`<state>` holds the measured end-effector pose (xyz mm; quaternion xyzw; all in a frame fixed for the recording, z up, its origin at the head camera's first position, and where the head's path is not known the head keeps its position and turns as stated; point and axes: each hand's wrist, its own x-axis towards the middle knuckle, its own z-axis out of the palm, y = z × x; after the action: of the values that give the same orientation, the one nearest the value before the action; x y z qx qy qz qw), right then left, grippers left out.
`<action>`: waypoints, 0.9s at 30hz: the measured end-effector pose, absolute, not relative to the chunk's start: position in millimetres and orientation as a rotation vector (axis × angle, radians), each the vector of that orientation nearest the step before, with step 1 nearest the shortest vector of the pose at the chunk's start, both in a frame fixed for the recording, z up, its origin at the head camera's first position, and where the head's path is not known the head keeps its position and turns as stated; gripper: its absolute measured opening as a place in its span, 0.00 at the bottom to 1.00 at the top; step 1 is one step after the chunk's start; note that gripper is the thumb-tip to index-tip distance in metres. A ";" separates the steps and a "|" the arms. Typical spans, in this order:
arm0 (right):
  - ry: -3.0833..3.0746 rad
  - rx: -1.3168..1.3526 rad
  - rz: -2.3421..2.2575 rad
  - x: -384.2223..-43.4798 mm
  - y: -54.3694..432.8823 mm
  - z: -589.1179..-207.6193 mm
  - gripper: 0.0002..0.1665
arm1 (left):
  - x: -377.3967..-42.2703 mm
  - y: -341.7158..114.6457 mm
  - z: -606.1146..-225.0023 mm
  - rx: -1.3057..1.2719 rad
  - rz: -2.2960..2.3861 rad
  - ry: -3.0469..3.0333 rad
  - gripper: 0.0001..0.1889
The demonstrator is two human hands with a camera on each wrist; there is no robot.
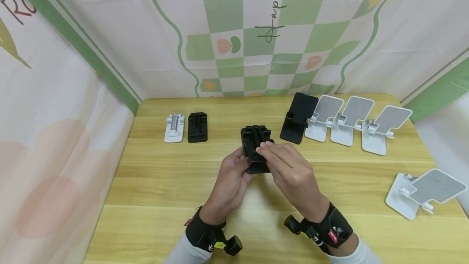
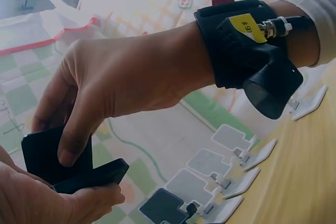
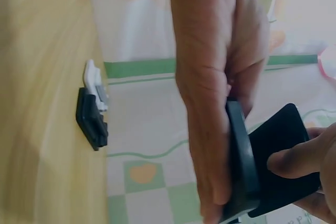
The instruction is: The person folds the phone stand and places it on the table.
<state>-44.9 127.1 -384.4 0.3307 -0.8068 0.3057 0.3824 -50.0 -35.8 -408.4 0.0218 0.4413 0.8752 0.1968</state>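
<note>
A black folding phone stand (image 1: pixel 253 137) is held above the middle of the table by both hands. My left hand (image 1: pixel 229 178) grips its base, thumb on one side and fingers on the other. With thumb and fingers, my right hand (image 1: pixel 293 172) pinches the stand's upper plate. Both wrist views show the stand partly opened: in the left wrist view the plate (image 2: pixel 42 156) stands at an angle to the base (image 2: pixel 97 176). In the right wrist view the right thumb (image 3: pixel 289 161) presses on the plate's face. Fingers hide part of the stand.
At the left back lie a folded white stand (image 1: pixel 174 128) and a folded black stand (image 1: pixel 198 127). An unfolded black stand (image 1: pixel 298 118) and several unfolded white stands (image 1: pixel 353 119) line the right back. Another unfolded white stand (image 1: pixel 406 196) is near the right edge.
</note>
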 end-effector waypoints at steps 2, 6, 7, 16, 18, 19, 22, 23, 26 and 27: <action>-2.046 0.842 0.779 -44.7 125.5 -387.8 0.14 | -49.7 -36.6 -407.7 0.061 2.452 1.238 0.26; -2.001 0.843 0.751 -45.6 122.1 -393.5 0.13 | -49.7 -37.9 -407.3 0.059 2.462 1.224 0.27; -1.993 0.843 0.741 -45.9 121.4 -394.5 0.13 | -49.7 -38.3 -407.3 0.056 2.464 1.221 0.26; -1.997 0.836 0.714 -46.1 121.1 -396.1 0.13 | -50.5 -38.9 -407.8 0.043 2.463 1.215 0.26; -2.013 0.830 0.725 -45.1 121.7 -396.2 0.13 | -50.6 -39.1 -407.5 0.051 2.462 1.218 0.26; -2.020 0.827 0.735 -44.7 122.0 -396.1 0.13 | -50.7 -39.1 -407.4 0.050 2.462 1.217 0.26; -2.048 0.824 0.784 -43.8 123.2 -395.8 0.13 | -51.2 -39.4 -407.1 0.045 2.463 1.212 0.27; -2.060 0.824 0.806 -43.8 123.8 -395.5 0.13 | -51.3 -39.7 -407.1 0.048 2.464 1.209 0.27; -2.105 0.839 0.910 -43.8 126.3 -394.3 0.13 | -51.5 -40.4 -407.8 0.051 2.478 1.177 0.26; -2.131 0.838 0.956 -43.6 127.4 -393.7 0.13 | -51.4 -40.9 -408.0 0.053 2.485 1.166 0.26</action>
<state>-43.6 127.4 -393.7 0.3195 -0.8124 0.3645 0.3241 -51.4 -40.9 -408.0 0.0191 0.4163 0.8875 0.1968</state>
